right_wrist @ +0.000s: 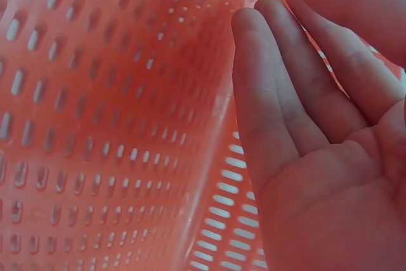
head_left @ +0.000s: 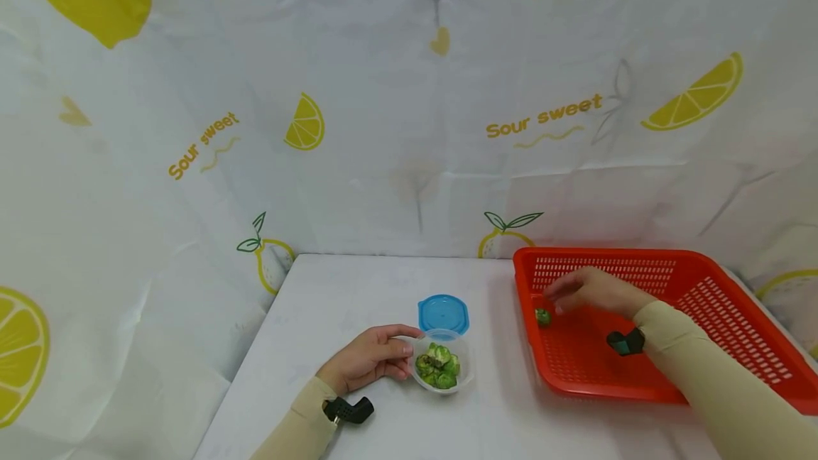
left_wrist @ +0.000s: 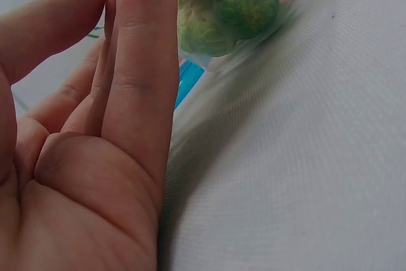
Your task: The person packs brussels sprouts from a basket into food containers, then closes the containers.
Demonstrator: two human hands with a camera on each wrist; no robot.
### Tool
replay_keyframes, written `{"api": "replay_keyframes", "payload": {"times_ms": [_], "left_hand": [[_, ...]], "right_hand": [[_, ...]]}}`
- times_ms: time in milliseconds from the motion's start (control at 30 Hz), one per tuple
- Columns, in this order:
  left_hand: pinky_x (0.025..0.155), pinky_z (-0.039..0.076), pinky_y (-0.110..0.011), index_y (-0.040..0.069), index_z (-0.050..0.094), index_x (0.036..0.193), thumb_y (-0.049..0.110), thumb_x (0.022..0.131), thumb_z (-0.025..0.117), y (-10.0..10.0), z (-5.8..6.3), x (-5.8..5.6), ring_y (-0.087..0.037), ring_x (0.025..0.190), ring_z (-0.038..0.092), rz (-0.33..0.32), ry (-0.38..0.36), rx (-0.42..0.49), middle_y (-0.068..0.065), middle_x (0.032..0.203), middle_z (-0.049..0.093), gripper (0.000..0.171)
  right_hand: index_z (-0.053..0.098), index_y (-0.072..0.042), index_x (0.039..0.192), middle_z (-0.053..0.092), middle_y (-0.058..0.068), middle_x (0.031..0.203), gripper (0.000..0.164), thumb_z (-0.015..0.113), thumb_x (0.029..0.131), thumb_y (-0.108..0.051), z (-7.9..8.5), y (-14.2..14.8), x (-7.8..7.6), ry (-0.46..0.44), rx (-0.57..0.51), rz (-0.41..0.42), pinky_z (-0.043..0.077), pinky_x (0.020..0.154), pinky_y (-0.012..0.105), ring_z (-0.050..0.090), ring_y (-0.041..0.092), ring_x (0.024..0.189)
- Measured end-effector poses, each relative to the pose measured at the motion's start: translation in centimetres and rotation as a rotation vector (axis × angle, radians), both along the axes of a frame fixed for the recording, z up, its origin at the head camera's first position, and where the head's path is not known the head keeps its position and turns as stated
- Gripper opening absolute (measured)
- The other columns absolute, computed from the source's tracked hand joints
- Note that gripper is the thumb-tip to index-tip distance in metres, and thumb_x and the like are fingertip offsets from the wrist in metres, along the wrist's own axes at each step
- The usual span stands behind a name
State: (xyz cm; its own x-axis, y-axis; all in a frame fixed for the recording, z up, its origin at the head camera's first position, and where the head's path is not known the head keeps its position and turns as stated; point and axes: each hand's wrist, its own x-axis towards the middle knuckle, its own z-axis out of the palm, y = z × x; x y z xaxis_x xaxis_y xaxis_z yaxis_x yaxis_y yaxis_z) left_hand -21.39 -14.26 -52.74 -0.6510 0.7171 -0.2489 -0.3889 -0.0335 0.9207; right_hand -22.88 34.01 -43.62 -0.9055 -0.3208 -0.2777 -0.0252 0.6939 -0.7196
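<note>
In the head view my left hand [head_left: 373, 359] rests at the left side of a small clear plastic container [head_left: 465, 368], its fingertips touching the wall. Green Brussels sprouts [head_left: 437, 366] fill the container, several of them, and some show again in the left wrist view beyond the fingers. Over the red basket [head_left: 543, 357], my right hand [head_left: 591, 291] reaches down with fingers extended and nothing held. One Brussels sprout [head_left: 542, 316] lies at the basket's left inner side, just beside those fingertips. Only a sliver of green shows in the right wrist view.
A blue lid [head_left: 444, 314] lies on the white table [head_left: 358, 289] right behind the container. The basket's perforated walls rise around my right hand. Behind the table hangs a white sheet [head_left: 383, 126] printed with lemons.
</note>
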Motion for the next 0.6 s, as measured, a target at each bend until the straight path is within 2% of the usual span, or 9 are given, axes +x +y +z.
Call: {"api": "replay_keyframes", "payload": {"times_ms": [233,600], "left_hand": [[0.079,0.066,-0.023,0.005,0.051,0.157,0.016,0.109,0.066,0.0,0.1,0.1,-0.010,0.083,0.077,-0.002,0.001,0.004,-0.002,0.093,0.077,0.052],[0.080,0.066,-0.024,0.006,0.051,0.157,0.017,0.109,0.066,0.0,0.0,0.0,-0.010,0.083,0.077,-0.004,-0.002,0.003,-0.002,0.094,0.077,0.052]], "right_hand": [[0.078,-0.005,0.129,0.081,0.010,0.122,0.036,0.082,0.094,-0.013,-0.3,-0.9,-0.1,-0.046,-0.016,0.030,0.061,0.104,0.053,0.074,0.023,0.108],[0.082,-0.010,0.120,0.079,0.004,0.116,0.031,0.086,0.089,-0.013,-0.6,-2.0,-0.8,-0.067,0.086,0.010,0.060,0.101,0.051,0.065,0.022,0.106]]}}
